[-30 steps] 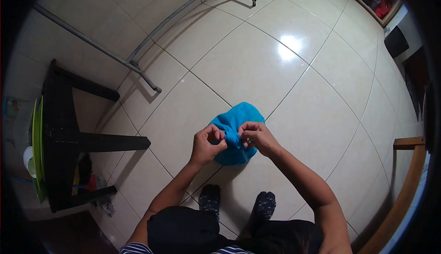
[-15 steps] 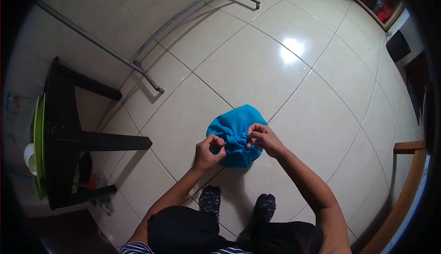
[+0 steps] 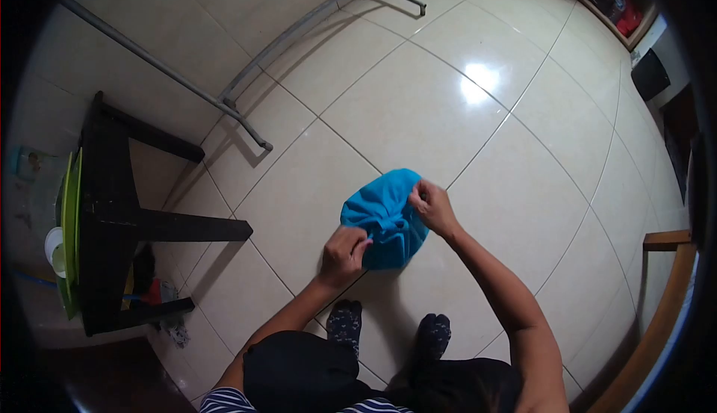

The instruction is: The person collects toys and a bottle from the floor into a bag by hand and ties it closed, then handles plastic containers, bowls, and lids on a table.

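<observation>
Blue cloth bundle (image 3: 388, 222) on tiled floor (image 3: 538, 189); left fingers (image 3: 361, 243) pinched at left side, right fingers (image 3: 420, 193) at upper-right edge.

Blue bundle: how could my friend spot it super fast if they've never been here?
Start with the pale tiled floor, then find the two dark patterned socks on it. Just past them, between the person's left hand and right hand, sits the blue bundle. It's bright, roundish cloth gathered into folds, unlike the dark socks.
</observation>
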Demonstrator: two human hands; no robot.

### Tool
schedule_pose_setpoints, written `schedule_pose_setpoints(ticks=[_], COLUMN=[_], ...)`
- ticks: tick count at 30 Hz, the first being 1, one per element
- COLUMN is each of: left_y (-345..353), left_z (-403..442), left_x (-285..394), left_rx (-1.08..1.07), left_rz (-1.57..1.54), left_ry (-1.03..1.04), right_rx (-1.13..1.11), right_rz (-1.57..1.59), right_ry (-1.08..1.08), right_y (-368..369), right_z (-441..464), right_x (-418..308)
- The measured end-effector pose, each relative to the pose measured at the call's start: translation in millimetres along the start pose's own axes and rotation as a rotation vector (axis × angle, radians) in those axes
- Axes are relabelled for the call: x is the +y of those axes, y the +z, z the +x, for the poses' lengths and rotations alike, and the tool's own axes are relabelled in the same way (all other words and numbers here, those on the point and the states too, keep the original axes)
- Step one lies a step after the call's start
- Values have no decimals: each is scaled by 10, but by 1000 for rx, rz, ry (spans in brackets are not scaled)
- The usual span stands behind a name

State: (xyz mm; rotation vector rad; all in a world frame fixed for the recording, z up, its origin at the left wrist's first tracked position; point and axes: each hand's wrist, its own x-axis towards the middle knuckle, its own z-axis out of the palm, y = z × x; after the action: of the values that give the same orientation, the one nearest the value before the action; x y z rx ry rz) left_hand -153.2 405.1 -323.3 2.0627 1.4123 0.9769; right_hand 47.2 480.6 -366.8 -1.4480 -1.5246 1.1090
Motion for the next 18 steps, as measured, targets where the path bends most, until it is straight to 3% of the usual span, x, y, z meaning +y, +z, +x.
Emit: schedule_pose_setpoints(ticks=[3, 6, 8, 9, 11, 13, 15, 17, 18], left_y=[118, 28, -79, -127, -27, 105, 258, 259, 219], left_z=[-181, -207, -39, 13, 120, 167, 128, 113, 127], left_x=[-177, -257, -140, -78, 31, 74, -102, -203, -220], left_rx=[11, -195, -74, 40, 34, 57, -192, -169, -99], left_rz=[-21, -88, 74, 234, 330, 435, 436, 420, 376], left_ry=[55, -249, -117, -3, -7, -10, -50, -12, -13], right_rx=[-21, -107, -487, -490, -35, 50, -119, -198, -258], right_rz=[-34, -71, 136, 136, 89, -104, 334, 585, 567], right_ry=[116, 101, 203, 201, 103, 239, 656, 797, 771], right_y=[80, -37, -259, -304, -399, -364, -175, -38, -19], right_z=[-73, 14, 106, 94, 51, -10, -300, -466, -472], right_x=[221, 181, 36, 71, 181, 778, 696, 337, 223])
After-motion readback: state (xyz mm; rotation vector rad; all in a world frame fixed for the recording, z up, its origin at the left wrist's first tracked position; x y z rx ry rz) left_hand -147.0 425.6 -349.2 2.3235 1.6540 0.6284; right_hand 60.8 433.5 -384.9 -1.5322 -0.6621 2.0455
